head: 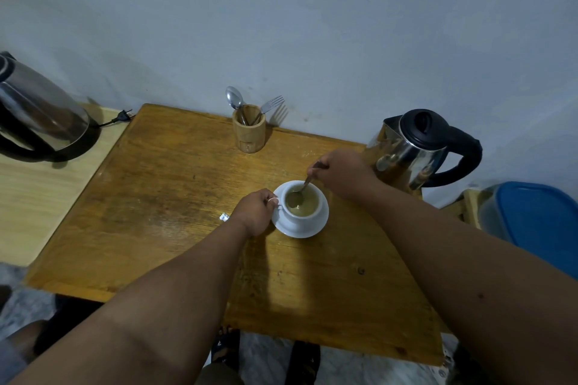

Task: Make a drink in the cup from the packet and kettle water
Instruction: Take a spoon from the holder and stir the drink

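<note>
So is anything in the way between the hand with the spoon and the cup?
Nothing visible. The right hand holds the spoon with its bowl already dipped in the cup, while the left hand grips the cup's handle.

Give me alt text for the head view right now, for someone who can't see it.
The right hand stirs a light brown drink with a spoon in a white cup on a saucer, while the left hand holds the cup's handle. They sit on a wooden table, with a steel kettle at right and a wooden cutlery holder behind.
</note>
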